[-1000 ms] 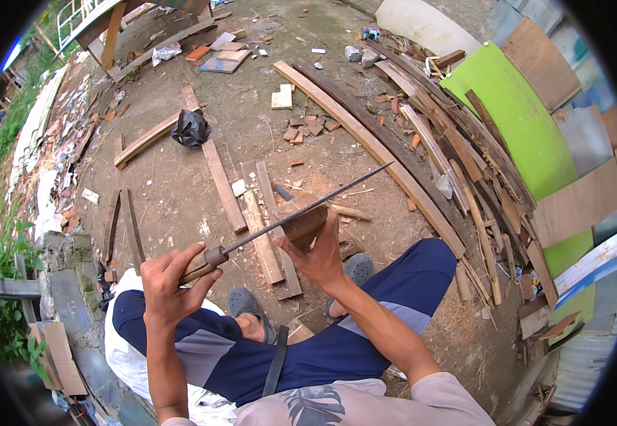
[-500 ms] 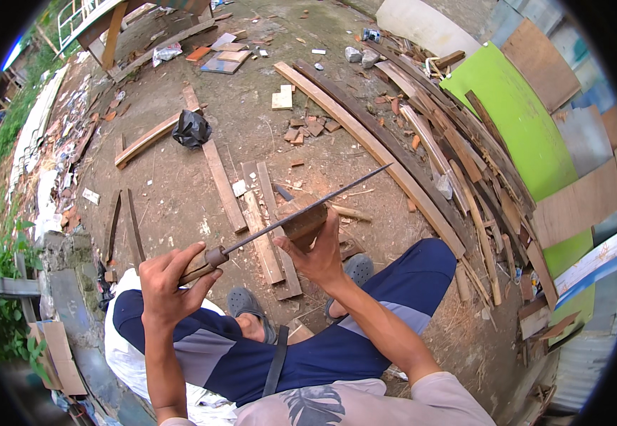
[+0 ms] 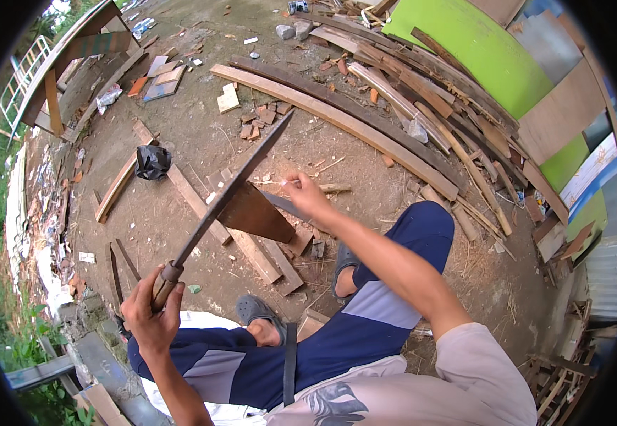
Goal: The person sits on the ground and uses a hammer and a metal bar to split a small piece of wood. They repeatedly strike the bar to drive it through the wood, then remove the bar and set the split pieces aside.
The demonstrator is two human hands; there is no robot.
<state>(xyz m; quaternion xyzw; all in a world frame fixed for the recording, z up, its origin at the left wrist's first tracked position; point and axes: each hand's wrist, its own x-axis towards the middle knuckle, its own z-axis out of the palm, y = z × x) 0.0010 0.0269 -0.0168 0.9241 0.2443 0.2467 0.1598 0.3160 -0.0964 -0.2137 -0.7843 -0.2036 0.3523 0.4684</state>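
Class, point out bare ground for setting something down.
Fairly bare: ground between the black plastic bag and pale wood blocks; straw-strewn patch beside the right knee. Crowded: the scrap-timber pile by the green panel, the planks beyond the left clog.

A head-worn fisheye camera looks steeply downward and ahead, with the lap [image 3: 322,363] close below and the ground [image 3: 180,106] stretching beyond.

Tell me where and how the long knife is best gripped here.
Likely by the wooden handle, wrapped from the lower left, the person's side: the long knife slants with its handle end near the person and its blade pointing away. The left hand grips it there.
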